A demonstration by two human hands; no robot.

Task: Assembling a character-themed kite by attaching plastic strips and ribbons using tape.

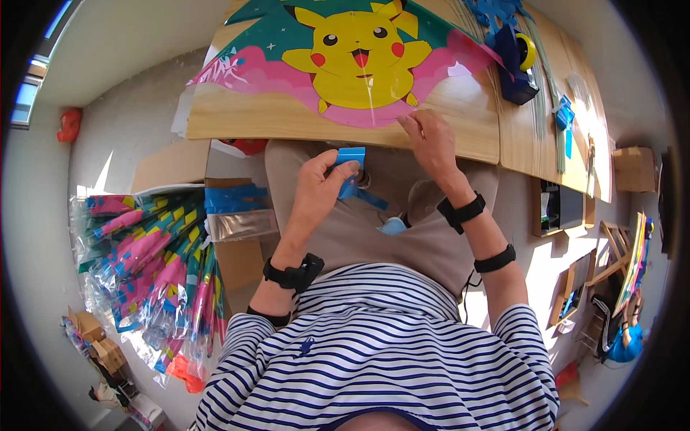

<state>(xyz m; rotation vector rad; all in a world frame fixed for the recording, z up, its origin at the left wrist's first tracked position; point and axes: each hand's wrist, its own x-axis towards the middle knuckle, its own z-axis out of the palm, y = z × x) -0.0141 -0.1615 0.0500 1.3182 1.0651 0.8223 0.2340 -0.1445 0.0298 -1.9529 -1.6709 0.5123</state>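
Observation:
My left hand [321, 185] pinches a folded blue plastic strip [351, 155] between thumb and fingers, just off the table's near edge. The strip's loose end dangles over my lap. My right hand [431, 144] is over that edge farther right, with thumb and forefinger closed together; whatever they hold, if anything, is too small to make out. Just beyond those fingertips, a kite sheet [445, 79] printed with a yellow cartoon character on green and pink lies on the wooden table [251, 118]. Shiny glare crosses the sheet's lower part.
A dark blue tape dispenser [519, 82] stands right of the kite sheet. Thin rods [540, 108] and a blue strip bundle [564, 115] lie beyond it. Bagged kites [151, 251] and cardboard boxes [172, 164] crowd my left. Another person [624, 345] is at the far right.

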